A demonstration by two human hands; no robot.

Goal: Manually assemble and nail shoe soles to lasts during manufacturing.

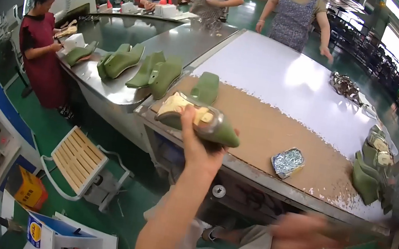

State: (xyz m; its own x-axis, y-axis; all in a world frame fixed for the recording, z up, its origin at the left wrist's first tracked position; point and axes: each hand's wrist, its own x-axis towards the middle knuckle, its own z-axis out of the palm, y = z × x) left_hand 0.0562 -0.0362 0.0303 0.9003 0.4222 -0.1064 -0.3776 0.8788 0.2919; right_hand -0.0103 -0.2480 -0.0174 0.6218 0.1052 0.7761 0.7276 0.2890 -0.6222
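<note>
My left hand [204, 151] grips a green shoe [225, 133] with a cream-yellow inner face and a clear band across it. It is held up over the near edge of the bench, thumb on the cream part. My right hand [299, 236] is low at the right, smeared by motion; a dark blurred shape beside it cannot be made out. A green shoe sole [206, 88] lies on the bench just beyond the held shoe. Farther right on the brown surface sits a small foil-covered block [288, 162].
More green soles [165, 76] line the metal table at left; others [365, 178] stand at the bench's right end, by a strappy pile [345, 88]. A slatted chair [78, 161] stands at left. People [46, 46] work around the far and left sides.
</note>
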